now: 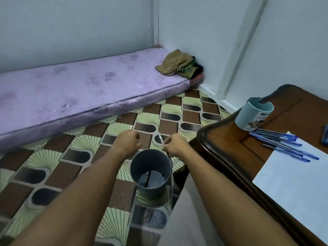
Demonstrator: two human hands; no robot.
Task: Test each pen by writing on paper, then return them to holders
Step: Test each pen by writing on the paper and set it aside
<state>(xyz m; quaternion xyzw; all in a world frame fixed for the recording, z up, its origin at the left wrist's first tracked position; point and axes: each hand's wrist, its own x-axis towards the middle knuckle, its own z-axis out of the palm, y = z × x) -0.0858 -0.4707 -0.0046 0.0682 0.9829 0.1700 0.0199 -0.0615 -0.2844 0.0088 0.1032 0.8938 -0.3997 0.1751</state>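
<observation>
Right hand [174,145] grip clamped on pen [161,139] above holder [150,173] rim; left hand [128,142] fisted, holding nothing.

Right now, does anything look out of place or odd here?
Yes. The blue pens lie loose on the table, not in the light blue holder beside them. The grey holder looks empty.

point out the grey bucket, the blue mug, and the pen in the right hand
grey bucket [160,167]: head view, inner wall.
blue mug [248,119]: head view, outer side.
pen [161,139]: head view, clear barrel above the fingers.
</observation>
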